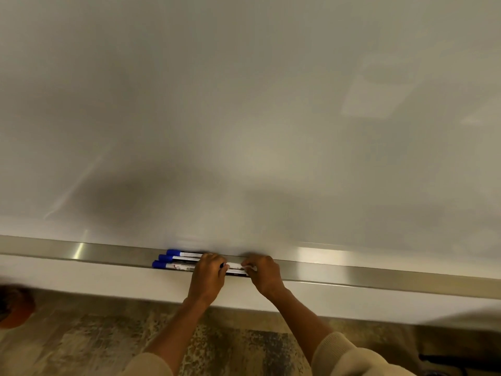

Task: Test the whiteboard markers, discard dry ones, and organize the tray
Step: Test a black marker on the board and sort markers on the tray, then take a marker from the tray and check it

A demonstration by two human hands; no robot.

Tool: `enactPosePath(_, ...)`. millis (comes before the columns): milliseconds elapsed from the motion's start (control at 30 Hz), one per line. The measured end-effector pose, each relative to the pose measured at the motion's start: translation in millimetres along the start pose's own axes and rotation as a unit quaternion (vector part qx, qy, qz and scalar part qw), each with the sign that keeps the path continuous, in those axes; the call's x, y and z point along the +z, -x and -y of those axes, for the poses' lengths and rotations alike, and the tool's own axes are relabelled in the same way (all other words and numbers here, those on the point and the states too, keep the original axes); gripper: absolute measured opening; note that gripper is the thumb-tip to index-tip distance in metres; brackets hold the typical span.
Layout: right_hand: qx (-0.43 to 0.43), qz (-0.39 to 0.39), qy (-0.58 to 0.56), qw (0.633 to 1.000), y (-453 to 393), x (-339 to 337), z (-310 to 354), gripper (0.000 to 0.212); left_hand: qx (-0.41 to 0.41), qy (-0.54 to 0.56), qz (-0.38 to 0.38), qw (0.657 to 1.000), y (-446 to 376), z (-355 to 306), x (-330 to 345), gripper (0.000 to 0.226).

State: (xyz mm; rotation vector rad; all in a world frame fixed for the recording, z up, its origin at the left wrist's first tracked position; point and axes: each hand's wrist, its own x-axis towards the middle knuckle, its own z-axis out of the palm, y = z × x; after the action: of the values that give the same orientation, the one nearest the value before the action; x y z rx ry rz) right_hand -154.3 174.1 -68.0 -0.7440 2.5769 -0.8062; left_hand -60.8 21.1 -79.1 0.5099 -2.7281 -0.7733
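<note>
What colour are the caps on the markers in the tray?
Blue caps on all three markers, seen in the head view.

Your left hand (207, 275) and right hand (264, 274) cover the right ends of the three blue-capped markers (176, 259), so your grip stays unclear. An orange object (15, 306) at the left edge is cut off and blurred.

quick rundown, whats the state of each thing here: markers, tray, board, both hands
markers: three with blue caps on, lying side by side in the tray, caps pointing left
tray: metal ledge under the board, holds the markers
whiteboard: no marks visible, only shadows and glare
left hand: fingers curled over the marker barrels
right hand: fingers curled on the markers' right ends; exact grip hidden
</note>
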Motion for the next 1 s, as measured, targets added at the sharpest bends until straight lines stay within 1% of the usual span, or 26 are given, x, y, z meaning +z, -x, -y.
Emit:
enactPosePath(33,0.0,0.0,0.008,1.0,1,0,-2,0.018,0.007,-0.007,-0.003,1.0,1,-1,1,0.008)
enactPosePath(100,-0.01,-0.022,0.022,0.999,5,-1,-9,0.019,0.024,-0.023,-0.016,0.999,5,-3,3,0.012)
enactPosePath(133,-0.018,-0.039,0.028,0.999,9,-3,-14,0.02,0.033,-0.032,-0.019,0.999,7,-5,5,0.018)
enactPosePath(200,-0.023,-0.073,0.032,0.997,18,-8,-26,0.025,0.051,-0.052,-0.017,0.997,11,-11,7,0.036)
enactPosePath(267,-0.005,-0.106,0.031,0.994,33,-15,-41,0.039,0.077,-0.069,-0.008,0.995,16,-21,13,0.048)
enactPosePath(333,0.014,-0.127,0.06,0.99,49,-23,-59,0.058,0.106,-0.074,0.007,0.992,22,-35,21,0.056)
enactPosePath(367,0.026,-0.126,0.08,0.989,56,-27,-66,0.066,0.117,-0.075,0.019,0.99,24,-43,24,0.061)
enactPosePath(433,0.054,-0.108,0.115,0.986,73,-38,-78,0.075,0.13,-0.083,0.052,0.987,26,-60,31,0.068)
enactPosePath(533,0.094,-0.092,0.15,0.98,93,-54,-93,0.08,0.147,-0.097,0.098,0.979,28,-87,47,0.07)
enactPosePath(767,0.168,-0.12,0.188,0.96,134,-86,-127,0.087,0.217,-0.101,0.163,0.957,36,-150,98,0.08)
enactPosePath(833,0.193,-0.128,0.188,0.954,146,-98,-140,0.088,0.244,-0.109,0.176,0.948,38,-172,112,0.081)
enactPosePath(1000,0.245,-0.134,0.184,0.942,167,-127,-180,0.092,0.28,-0.108,0.197,0.933,38,-227,139,0.084)
